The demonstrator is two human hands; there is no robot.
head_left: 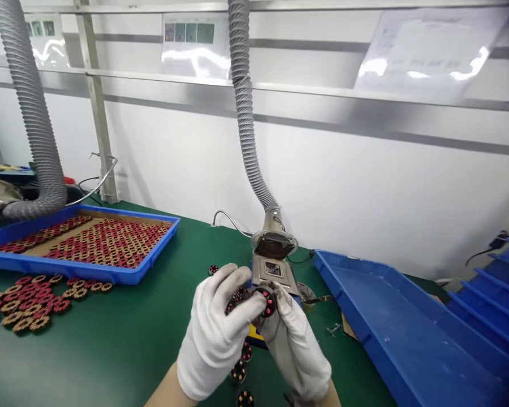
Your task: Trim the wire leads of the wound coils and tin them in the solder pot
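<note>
Both of my hands wear white gloves and meet in front of a small metal machine (pixel 275 271). My left hand (pixel 216 328) is closed round a black ring-shaped part with red segments (pixel 270 301), its thumb lying on the part's face. A second dark part with red marks (pixel 233 302) shows between the left fingers. My right hand (pixel 297 345) pinches the far edge of the same ring-shaped part with greyed fingertips. Below the hands, several black round parts (pixel 238 371) lie in a row on the green table. One more round part (pixel 213 269) sits behind my left hand.
A blue tray (pixel 161 243) at left holds many red and tan rings, with loose rings (pixel 38 305) before it. Another blue tray (pixel 390 316) stands at right, beside stacked blue trays (pixel 492 294). A grey hose (pixel 246 113) hangs down to a metal hood (pixel 275 234).
</note>
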